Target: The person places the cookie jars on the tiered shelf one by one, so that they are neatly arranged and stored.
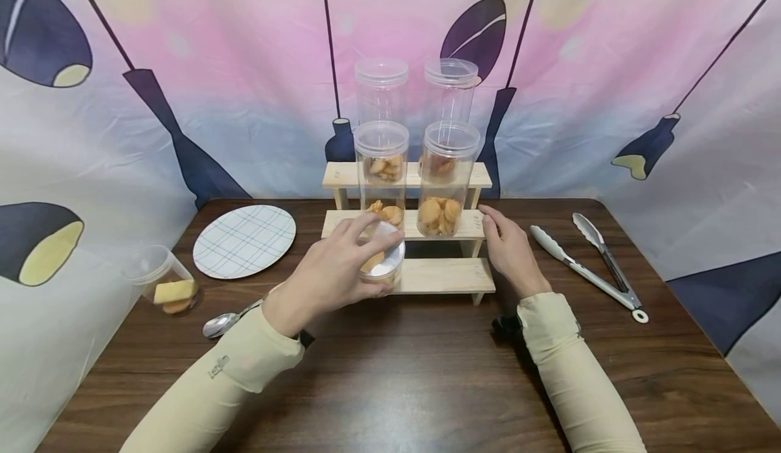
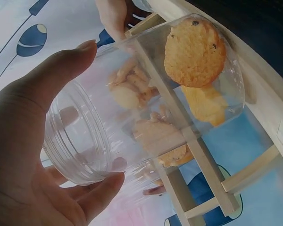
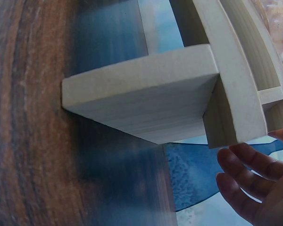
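Note:
My left hand [image 1: 332, 263] grips a clear plastic jar [image 1: 393, 263] by its lid, thumb on one side and fingers on the other. Round cookies [image 2: 195, 54] show through its wall in the left wrist view. The jar is at the left end of the bottom step of a tiered wooden rack [image 1: 448, 278]. At the right end of the rack's middle step is my right hand [image 1: 512, 253], its loosely bent fingertips right at the wood. Two jars [image 1: 449, 182] with snacks stand on the middle step, and two more [image 1: 381, 97] behind on the top one.
On the left are a checked plate [image 1: 244, 241], a spoon [image 1: 221, 324] partly behind my left arm, and a jar [image 1: 152, 270] with yellow pieces near the table edge. Opened tongs [image 1: 588, 277] lie on the right. A patterned cloth [image 1: 256, 114] hangs behind the table.

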{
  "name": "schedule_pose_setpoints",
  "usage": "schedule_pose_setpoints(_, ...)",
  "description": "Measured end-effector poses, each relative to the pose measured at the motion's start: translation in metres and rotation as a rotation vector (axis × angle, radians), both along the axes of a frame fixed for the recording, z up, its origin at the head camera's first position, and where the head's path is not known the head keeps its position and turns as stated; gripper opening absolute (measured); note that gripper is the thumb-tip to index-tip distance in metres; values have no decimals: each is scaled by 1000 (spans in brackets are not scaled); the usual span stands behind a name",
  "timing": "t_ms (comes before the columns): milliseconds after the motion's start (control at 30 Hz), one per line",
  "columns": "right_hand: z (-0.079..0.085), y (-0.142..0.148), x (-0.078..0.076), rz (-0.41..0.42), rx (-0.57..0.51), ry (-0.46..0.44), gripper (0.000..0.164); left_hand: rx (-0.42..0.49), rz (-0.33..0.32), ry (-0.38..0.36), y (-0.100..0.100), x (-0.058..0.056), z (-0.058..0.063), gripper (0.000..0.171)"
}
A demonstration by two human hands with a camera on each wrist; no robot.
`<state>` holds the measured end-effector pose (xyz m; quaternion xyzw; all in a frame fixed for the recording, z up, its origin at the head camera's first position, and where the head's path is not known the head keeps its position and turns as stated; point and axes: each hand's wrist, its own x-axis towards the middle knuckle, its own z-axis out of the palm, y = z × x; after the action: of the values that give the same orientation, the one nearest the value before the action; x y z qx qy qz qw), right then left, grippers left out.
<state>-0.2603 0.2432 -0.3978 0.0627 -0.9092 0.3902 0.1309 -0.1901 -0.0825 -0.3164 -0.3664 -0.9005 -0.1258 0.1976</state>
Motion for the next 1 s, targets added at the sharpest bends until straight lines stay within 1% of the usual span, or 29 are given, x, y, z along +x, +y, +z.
schedule_pose_setpoints(133,-1,0,0,5,-3,4,55,3,-6,3,1,-2,-2,77)
schedule_pose_setpoints(367,-1,0,1,0,1,8,54,3,-35,51,5,-4,-5,76)
schedule_pose_setpoints(467,0,0,0,0,0,13,54,-4,-44,98,6,-5,-5,76)
schedule_pose_setpoints(667,0,0,0,-1,1,20,54,-35,-61,217,6,-6,-7,72)
schedule_pose_setpoints(767,0,0,0,1,3,15,54,-48,-66,254,6,-7,-8,70)
schedule_pose_setpoints(867,0,0,0,6,-1,9,55,-52,-69,257,6,-7,-9,69)
schedule_pose_setpoints(1000,-1,0,1,8,-4,12,55,-57,-64,233,7,-7,-11,67)
